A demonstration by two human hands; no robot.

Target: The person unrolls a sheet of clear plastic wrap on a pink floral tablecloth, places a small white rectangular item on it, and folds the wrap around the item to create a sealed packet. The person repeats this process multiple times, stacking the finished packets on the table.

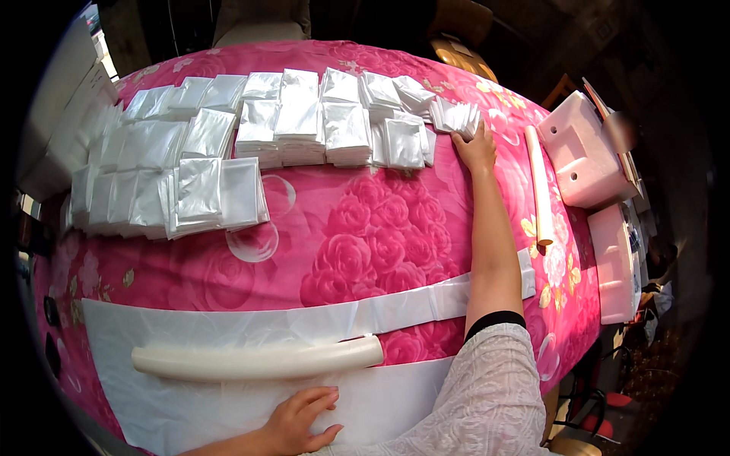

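Note:
My right hand (pixel 477 150) reaches far out to the right end of the rows. Its fingers are closed at the near edge of a small stack of folded clear plastic packets (pixel 455 115), and the fingertips are partly hidden there. My left hand (pixel 300 422) lies with fingers apart on a white plastic sheet (pixel 403 391) at the near edge of the table. Just beyond that hand, a thick cream-coloured tube (pixel 258 361) rests across the sheet. A long folded strip of the plastic (pixel 411 304) extends right and passes under my right forearm.
Piles of folded plastic packets (pixel 300 121) stand in rows at the back, with more piles (pixel 199 190) at the left. A pink flowered cloth (pixel 304 266) covers the table. On the right lie a thinner tube (pixel 539 190) and pale foam boxes (pixel 582 152). Chairs (pixel 464 57) stand behind.

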